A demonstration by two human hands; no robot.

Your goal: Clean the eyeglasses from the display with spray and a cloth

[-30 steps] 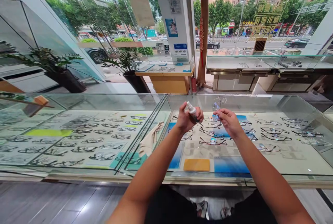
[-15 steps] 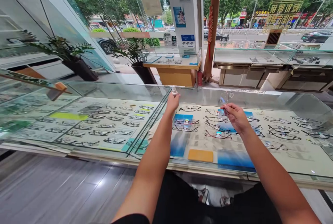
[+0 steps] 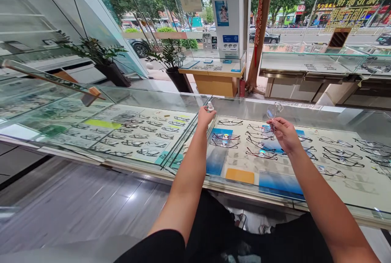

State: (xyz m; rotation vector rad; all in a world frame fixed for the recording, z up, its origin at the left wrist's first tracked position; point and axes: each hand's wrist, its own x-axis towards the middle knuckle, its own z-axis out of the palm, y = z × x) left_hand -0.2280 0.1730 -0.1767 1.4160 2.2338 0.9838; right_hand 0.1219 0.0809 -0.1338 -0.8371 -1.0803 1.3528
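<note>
My left hand (image 3: pixel 206 117) is stretched out over the glass counter, closed around a small white bottle (image 3: pixel 210 107) whose narrow top points up. My right hand (image 3: pixel 284 131) pinches a pair of thin-rimmed glasses (image 3: pixel 271 111), held up above the counter with the clear lenses showing over my fingers. Part of the frame is hidden behind those fingers. Below and between my hands, spectacle frames (image 3: pixel 230 122) lie in rows inside the glass display case (image 3: pixel 293 205). Nearer to me is a flat orange-yellow rectangle (image 3: pixel 240 176), possibly a cloth.
Blue gradient panels (image 3: pixel 279 184) lie in the near part of the case. A wooden-ended piece (image 3: pixel 91 95) rests on the glass at left. Beyond stand potted plants (image 3: pixel 179 79), a smaller showcase (image 3: pixel 216 83), a wooden trunk (image 3: pixel 259 30) and a red extinguisher (image 3: pixel 242 87).
The whole view has shifted a little to the left, so most things sit further right in the picture. Both hands keep their hold on the bottle and the glasses.
</note>
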